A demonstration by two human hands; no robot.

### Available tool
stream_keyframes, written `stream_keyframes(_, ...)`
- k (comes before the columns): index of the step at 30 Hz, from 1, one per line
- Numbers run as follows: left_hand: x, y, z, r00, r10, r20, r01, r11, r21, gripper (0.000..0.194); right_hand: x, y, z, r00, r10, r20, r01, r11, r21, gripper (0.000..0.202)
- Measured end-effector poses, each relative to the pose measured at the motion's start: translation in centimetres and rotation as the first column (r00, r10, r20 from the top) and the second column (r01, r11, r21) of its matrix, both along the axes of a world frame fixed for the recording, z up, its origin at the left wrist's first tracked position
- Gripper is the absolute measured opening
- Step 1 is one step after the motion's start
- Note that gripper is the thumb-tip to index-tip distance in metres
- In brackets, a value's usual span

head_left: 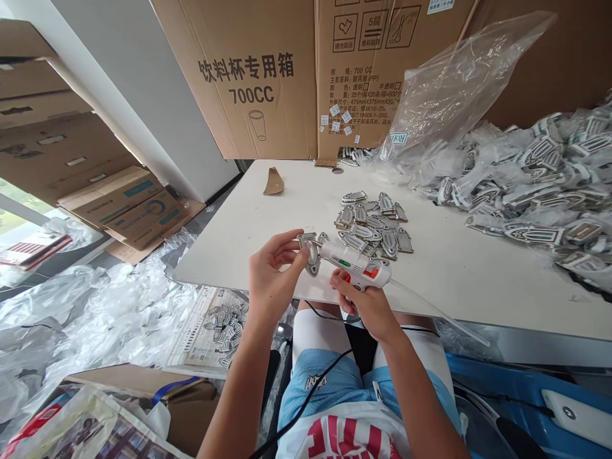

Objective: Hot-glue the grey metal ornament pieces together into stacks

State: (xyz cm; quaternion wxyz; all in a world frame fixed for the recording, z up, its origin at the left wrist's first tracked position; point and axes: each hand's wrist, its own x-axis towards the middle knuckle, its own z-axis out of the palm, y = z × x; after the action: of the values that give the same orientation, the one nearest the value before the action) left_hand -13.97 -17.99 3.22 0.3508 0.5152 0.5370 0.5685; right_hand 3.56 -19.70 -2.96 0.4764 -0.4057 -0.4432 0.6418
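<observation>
My right hand [361, 296] is wrapped round the handle of a white glue gun [356, 262] with a green label and orange parts. A clear glue stick [440, 311] sticks out from its back end. Between the fingers and thumb of my left hand [280, 264] is a small silver metal piece [312, 258], held above the table's front edge. The gun's nozzle points left and meets or nearly meets this piece; whether they touch I cannot tell. Just beyond the gun lies a pile of similar metal pieces [375, 226], silver with arched outlines.
The white table [229, 236] carries a brown cardboard scrap [273, 182]. At the right is a large heap of plastic-wrapped metal pieces [540, 185]. A tall cardboard box [268, 121] stands behind. More pieces [227, 328] lie on newspaper at lower left. A black cord [310, 395] crosses my lap.
</observation>
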Motion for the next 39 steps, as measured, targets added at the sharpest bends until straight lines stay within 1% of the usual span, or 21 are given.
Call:
stream_keyframes(7,-0.1,-0.2,0.2,0.998,0.028,-0.052,-0.027,0.999,0.028,0.032,0.0,0.0,-0.3,1.0,-0.015,-0.021,0.015,1.0,0.009,0.04)
stream_keyframes(11,-0.2,-0.3,0.4,0.99,0.057,-0.127,-0.05,0.997,0.059,0.031,-0.1,-0.1,-0.4,1.0,-0.021,-0.008,0.021,1.0,0.009,0.039)
stream_keyframes(14,-0.3,-0.5,0.5,0.973,0.076,-0.219,-0.055,0.993,0.101,0.03,-0.1,-0.1,-0.5,0.999,-0.035,0.006,0.035,0.999,0.006,0.034)
stream_keyframes(18,-0.6,-0.6,0.6,0.907,0.121,-0.402,-0.036,0.976,0.214,0.026,-0.1,0.0,-0.5,0.999,-0.043,0.034,0.042,0.999,0.022,0.034)
stream_keyframes(22,-1.2,-0.3,0.6,0.819,0.138,-0.557,0.059,0.945,0.321,0.026,-0.2,0.1,-0.6,0.997,-0.064,0.032,0.064,0.998,0.007,0.037)
stream_keyframes(25,-1.5,0.0,0.4,0.774,0.149,-0.616,0.111,0.925,0.363,0.027,-0.3,0.1,-0.6,0.998,-0.051,0.041,0.051,0.999,0.005,0.038)
stream_keyframes(28,-1.5,0.1,0.2,0.778,0.154,-0.61,0.103,0.926,0.364,0.027,-0.3,0.0,-0.4,0.998,-0.031,0.055,0.032,0.999,-0.005,0.038)
stream_keyframes(35,-1.5,-0.3,0.4,0.835,0.136,-0.533,0.037,0.953,0.302,0.025,-0.4,0.0,0.2,0.998,-0.032,0.054,0.034,0.999,-0.026,0.04)
stream_keyframes(37,-1.4,-0.3,0.5,0.859,0.139,-0.492,0.004,0.96,0.279,0.025,-0.4,0.0,0.2,0.998,-0.024,0.061,0.026,0.999,-0.021,0.039)
stream_keyframes(39,-1.3,-0.1,0.4,0.9,0.147,-0.41,-0.048,0.969,0.241,0.026,-0.4,0.0,0.1,0.998,-0.022,0.061,0.023,1.0,-0.018,0.039)
